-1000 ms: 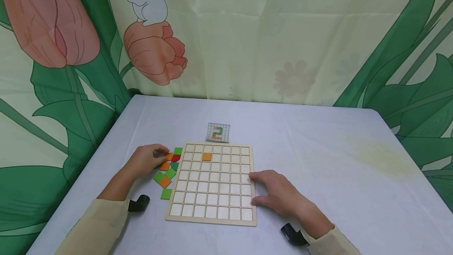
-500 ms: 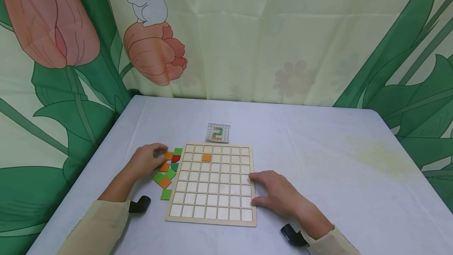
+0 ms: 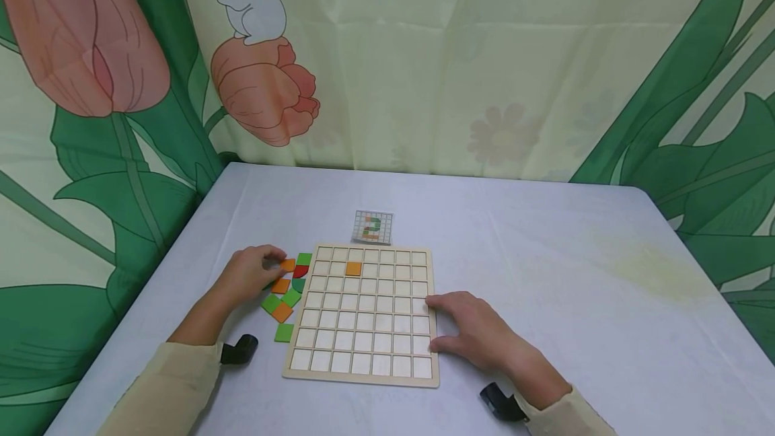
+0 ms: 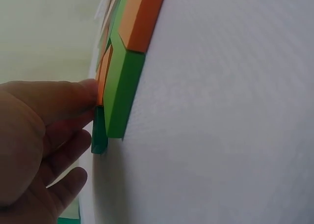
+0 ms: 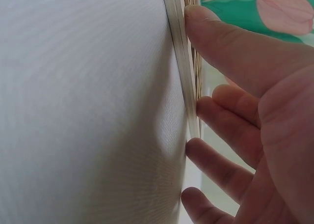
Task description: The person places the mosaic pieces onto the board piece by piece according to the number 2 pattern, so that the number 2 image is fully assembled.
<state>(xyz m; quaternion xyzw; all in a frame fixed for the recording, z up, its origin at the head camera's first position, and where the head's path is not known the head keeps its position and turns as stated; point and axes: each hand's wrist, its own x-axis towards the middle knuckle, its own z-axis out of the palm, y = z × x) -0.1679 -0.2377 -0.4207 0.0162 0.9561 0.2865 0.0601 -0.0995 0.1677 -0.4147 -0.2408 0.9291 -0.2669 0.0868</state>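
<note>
My left hand (image 3: pixel 245 274) is at the left of the wooden grid board (image 3: pixel 360 379), its thumb and forefinger pinching an orange square tile (image 3: pixel 288 265). The left wrist view shows the thumb against an orange tile (image 4: pixel 103 79), with a dark green tile (image 4: pixel 99 130) just below the thumb tip. Other green, orange and red tiles lie close by, including a red tile (image 3: pixel 301 271) and a green tile (image 3: pixel 284 333). On the board, one orange tile (image 3: pixel 354 268) sits in a cell. My right hand (image 3: pixel 478 328) touches the board's right edge with spread, relaxed fingers.
Behind the board lies a small pattern card (image 3: pixel 372 227) with a coloured figure on a grid. A white cloth covers the table (image 3: pixel 545 247). The printed curtain (image 3: pixel 424 86) hangs beyond the table's far edge.
My left hand has shifted very slightly left, and the orange tile at its fingertips has slid a little with it. The right hand and board stay put.
</note>
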